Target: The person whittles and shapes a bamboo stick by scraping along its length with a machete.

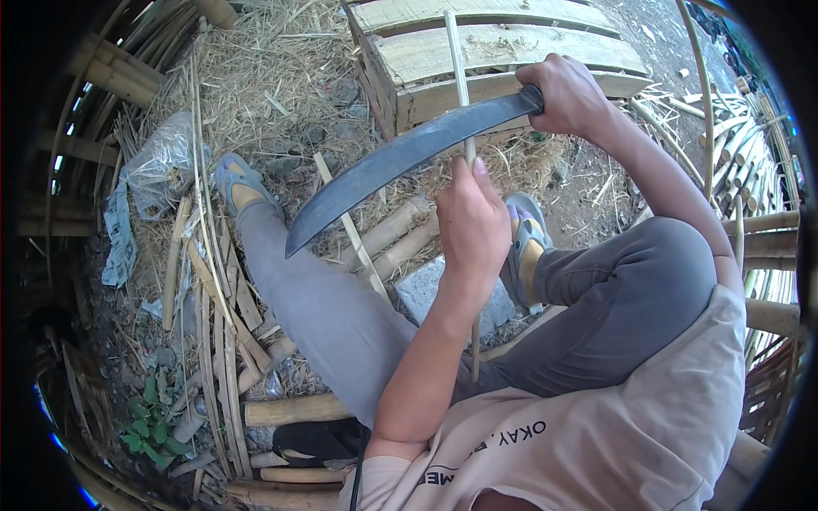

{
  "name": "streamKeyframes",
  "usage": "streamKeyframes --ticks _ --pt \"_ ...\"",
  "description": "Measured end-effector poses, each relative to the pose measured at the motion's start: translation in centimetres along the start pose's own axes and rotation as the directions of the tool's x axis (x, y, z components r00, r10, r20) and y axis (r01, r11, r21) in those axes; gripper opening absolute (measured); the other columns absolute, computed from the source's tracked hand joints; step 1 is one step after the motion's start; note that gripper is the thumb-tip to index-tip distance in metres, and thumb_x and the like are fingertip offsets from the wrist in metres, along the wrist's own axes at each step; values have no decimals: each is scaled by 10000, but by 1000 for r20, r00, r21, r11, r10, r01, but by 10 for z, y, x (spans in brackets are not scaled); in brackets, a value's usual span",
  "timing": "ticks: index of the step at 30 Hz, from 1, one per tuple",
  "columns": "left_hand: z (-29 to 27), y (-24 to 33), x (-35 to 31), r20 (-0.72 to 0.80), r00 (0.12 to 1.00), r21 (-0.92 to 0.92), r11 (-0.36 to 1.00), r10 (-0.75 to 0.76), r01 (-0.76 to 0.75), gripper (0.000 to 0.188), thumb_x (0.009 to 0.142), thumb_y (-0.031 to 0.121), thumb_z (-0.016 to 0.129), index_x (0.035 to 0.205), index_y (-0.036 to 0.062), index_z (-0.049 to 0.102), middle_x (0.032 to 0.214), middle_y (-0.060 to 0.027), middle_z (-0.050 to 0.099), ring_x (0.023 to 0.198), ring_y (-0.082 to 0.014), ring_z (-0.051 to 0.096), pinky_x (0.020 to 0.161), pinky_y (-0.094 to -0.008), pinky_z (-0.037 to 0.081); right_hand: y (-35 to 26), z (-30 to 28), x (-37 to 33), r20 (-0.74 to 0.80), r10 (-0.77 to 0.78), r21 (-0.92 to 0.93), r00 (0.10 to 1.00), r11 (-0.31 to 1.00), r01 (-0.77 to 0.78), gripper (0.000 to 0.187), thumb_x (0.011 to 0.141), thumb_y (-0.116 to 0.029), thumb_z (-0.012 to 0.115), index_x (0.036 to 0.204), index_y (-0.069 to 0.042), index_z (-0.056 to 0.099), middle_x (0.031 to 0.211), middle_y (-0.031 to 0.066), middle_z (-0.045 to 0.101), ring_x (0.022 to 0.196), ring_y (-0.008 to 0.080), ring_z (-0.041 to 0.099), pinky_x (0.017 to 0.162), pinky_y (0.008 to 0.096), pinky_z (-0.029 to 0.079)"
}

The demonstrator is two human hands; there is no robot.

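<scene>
Right hand: wrapped firmly around the dark handle of a curved machete.
Left hand: gripping a slim bamboo strip, close beside the blade.
Strip: crossing beneath the machete, between the person's legs (whether blade touches it, I can't tell from here).
Ground: a grey block near bamboo poles; beyond, a slatted wooden crate.

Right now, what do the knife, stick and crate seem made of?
Knife: dark metal, likely steel, given its thin shape and dull grey sheen. Stick: bamboo or wood, apparently unfinished; pale and straight. Crate: probably wood, bare and unpainted, given its pale, streaked surface.
</scene>
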State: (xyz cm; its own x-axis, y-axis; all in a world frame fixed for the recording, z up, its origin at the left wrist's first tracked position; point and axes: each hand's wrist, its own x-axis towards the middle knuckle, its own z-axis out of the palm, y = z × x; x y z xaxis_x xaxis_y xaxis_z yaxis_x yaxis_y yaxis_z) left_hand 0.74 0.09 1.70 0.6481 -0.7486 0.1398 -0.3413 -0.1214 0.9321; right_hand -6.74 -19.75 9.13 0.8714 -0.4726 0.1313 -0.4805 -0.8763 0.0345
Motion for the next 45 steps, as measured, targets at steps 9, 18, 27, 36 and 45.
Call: streamKeyframes --ticks 9,18,27,36,45 --pt "3 1 -16 45 999 -119 992 -26 31 297 1057 200 412 907 -30 525 594 -212 531 569 -392 591 551 -486 399 76 -21 7 -171 414 -61 894 901 -429 177 798 -176 654 868 -28 720 851 174 721 804 347 700 751 425 548" --pt "-14 -4 -11 153 970 -291 929 -191 229 324 1063 232 410 926 -39 521 608 -202 560 594 -391 603 586 -507 425 -2 -21 -4 -114 178 229 977 962 -148 315 851 -279 721 743 10 655 659 147 644 619 311 627 642 421 496" --pt "-28 -3 -5 188 941 -400 853 -280 334 384 1085 288 384 833 25 508 624 -32 513 545 -131 500 539 -335 412 -38 -18 0 204 44 97 978 993 -65 235 803 -227 742 833 3 705 701 190 664 720 380 671 677 454 517" --pt "-13 4 -26 281 947 -605 737 -157 302 353 1101 339 352 838 111 409 576 58 385 415 -29 366 358 -204 294 21 -7 15 2 266 75 964 961 -266 239 753 -111 690 926 54 694 837 239 686 800 383 666 764 420 526" --pt "-18 -15 -6 269 904 -537 727 -333 428 355 1100 324 357 872 68 453 584 20 398 427 -83 373 397 -283 318 -7 -13 -12 54 -10 -1 998 1000 10 139 699 -135 675 784 -31 710 674 187 658 683 380 659 684 450 529"
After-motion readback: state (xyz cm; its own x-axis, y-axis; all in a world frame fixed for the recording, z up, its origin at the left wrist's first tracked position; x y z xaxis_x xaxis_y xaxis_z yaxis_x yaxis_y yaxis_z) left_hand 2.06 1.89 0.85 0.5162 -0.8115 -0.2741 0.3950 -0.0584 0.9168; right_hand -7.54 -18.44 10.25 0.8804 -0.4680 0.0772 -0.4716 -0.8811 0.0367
